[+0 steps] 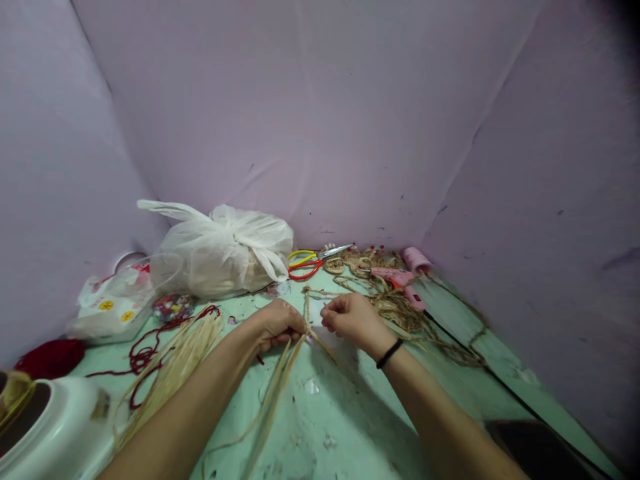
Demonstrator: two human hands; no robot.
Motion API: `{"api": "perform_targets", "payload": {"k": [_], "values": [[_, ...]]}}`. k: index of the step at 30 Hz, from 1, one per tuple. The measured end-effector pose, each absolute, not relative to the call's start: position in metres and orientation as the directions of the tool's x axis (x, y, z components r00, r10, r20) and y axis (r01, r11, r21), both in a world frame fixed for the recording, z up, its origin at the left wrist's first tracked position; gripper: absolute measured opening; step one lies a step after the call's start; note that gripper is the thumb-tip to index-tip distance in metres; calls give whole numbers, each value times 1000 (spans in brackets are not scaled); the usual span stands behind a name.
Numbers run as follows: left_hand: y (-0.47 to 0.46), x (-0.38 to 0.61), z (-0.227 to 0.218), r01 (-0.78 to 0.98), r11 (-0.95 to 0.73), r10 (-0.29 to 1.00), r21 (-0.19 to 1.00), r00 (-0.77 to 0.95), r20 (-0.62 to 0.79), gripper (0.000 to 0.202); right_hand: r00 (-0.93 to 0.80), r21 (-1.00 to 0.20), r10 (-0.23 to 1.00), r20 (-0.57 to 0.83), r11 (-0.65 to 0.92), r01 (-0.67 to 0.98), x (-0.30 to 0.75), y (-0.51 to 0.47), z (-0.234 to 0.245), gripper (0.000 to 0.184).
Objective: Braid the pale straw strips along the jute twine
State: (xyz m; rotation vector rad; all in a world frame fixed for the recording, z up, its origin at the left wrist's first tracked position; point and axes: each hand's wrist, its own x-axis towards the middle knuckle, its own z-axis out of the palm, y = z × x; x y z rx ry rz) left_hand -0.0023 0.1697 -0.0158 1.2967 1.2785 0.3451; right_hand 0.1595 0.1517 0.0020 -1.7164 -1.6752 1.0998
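My left hand (277,325) is closed in a pinch on several pale straw strands (274,393) that trail toward me over the green table (345,427). My right hand (353,318), with a black band on its wrist, is closed on the other side of the same strands, close to the left hand. A thin braided length (306,303) rises from between the two hands toward the far side.
A bundle of loose straw (173,367) and red yarn (145,350) lie at left. A white plastic bag (223,250), red-and-yellow scissors (313,261), a pink glue gun (397,280), tangled jute twine (400,307), a bead tub (173,308) and a white pot (55,420) surround them.
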Motion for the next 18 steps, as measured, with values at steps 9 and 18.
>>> {"api": "perform_targets", "payload": {"k": [9, 18], "values": [[161, -3, -21, 304, 303, 828, 903, 385, -407, 14, -271, -861, 818, -507, -475, 179, 143, 142, 6, 13], [150, -2, -14, 468, 237, 884, 851, 260, -388, 9, -165, -904, 902, -399, -357, 236, 137, 144, -15, 16]]}}
